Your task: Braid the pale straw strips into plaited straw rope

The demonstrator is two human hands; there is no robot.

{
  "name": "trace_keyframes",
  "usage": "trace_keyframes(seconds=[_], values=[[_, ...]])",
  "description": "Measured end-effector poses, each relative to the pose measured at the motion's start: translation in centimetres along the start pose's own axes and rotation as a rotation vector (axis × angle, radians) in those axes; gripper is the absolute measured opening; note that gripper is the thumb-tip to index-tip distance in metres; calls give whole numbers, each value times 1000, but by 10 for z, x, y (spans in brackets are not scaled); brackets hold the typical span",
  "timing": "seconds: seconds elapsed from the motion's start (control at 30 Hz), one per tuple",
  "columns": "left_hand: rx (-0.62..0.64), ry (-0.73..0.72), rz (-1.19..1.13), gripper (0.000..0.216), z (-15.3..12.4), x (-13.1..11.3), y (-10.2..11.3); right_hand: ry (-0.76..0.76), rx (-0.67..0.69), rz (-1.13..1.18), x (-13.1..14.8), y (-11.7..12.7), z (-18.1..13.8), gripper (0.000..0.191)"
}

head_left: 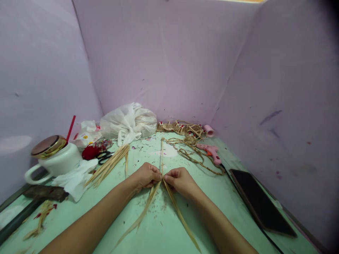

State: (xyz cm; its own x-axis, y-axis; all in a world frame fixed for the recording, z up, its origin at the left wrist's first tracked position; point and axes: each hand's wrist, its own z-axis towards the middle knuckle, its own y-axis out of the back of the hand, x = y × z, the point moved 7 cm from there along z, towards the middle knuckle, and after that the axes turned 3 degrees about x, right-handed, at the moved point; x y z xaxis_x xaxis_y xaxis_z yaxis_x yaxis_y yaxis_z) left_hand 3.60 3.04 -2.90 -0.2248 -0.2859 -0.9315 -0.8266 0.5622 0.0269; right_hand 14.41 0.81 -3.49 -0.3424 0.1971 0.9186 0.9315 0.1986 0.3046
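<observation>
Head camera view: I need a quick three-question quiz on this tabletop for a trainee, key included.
1. Multiple choice: what do the left hand and right hand pinch? A) black scissors B) tan strands C) a white mug
2. True or false: the hammer lies to the right of the hands.
3. Fill in the colour: the glue gun is mostly ____.

Key:
1. B
2. False; the hammer lies to the left of the hands.
3. Pink
</observation>
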Motion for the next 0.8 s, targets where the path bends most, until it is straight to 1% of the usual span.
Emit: trace_keyframes(seconds=[0.1,0.2,0.37,0.5,0.57,0.67,0.8], values=[[-13,1,27,9,0,1,1,61,-82,-126,3,0,1,16],[-35,15,38,7,0,3,1,71,-127,-135,0,-3,3,13],[-42,17,34,7,-1,1,-1,30,-90,-57,-9,-8,7,10],[-52,27,43,6,0,0,-1,153,-69,-108,1,-3,6,9],[-45,24,39,6,0,0,0,187,-44,-103,5,-2,5,11],[-37,18,43,5,0,1,0,142,-9,-28,5,-2,4,14],[-21,-1,115,9,-2,-2,-3,63,-61,21,2,0,3,15]])
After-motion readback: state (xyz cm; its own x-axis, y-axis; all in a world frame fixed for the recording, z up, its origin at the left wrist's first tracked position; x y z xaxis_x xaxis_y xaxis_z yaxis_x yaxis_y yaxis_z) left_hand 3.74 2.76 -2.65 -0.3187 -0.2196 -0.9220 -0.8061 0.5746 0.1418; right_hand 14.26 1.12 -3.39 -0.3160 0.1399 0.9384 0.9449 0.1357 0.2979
